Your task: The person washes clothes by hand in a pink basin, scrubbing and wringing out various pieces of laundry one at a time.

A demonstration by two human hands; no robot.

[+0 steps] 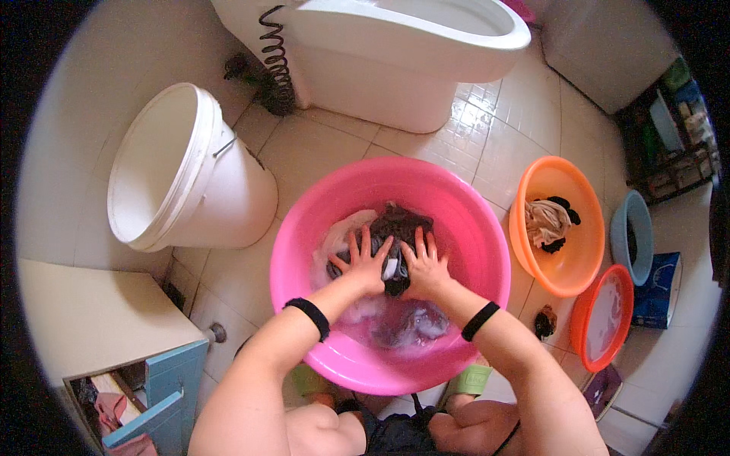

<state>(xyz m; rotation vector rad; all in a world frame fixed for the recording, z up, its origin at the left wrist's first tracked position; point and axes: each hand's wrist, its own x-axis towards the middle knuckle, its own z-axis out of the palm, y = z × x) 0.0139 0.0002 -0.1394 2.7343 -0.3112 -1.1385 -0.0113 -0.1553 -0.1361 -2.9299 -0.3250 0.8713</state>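
Between my knees stands a large pink basin point(296, 228) with soapy water and wet laundry in it. My left hand point(366, 267) lies with fingers spread on a dark garment point(395, 220). Beside it my right hand point(426, 267) presses on the same bunched cloth, its fingers also apart. A small white patch shows between the hands. To the left of the dark garment is a pale cloth point(342, 235), partly under my left hand. Nearer to me, a greyish cloth point(414, 327) is half sunk in suds. Both wrists wear black bands.
A white bucket point(228, 205) stands at left, a toilet point(380, 76) behind. At right are an orange basin point(578, 262) with clothes, a blue basin point(640, 228) and a red-orange basin point(630, 296) of sudsy water. A cabinet point(99, 304) with an open blue door is at lower left.
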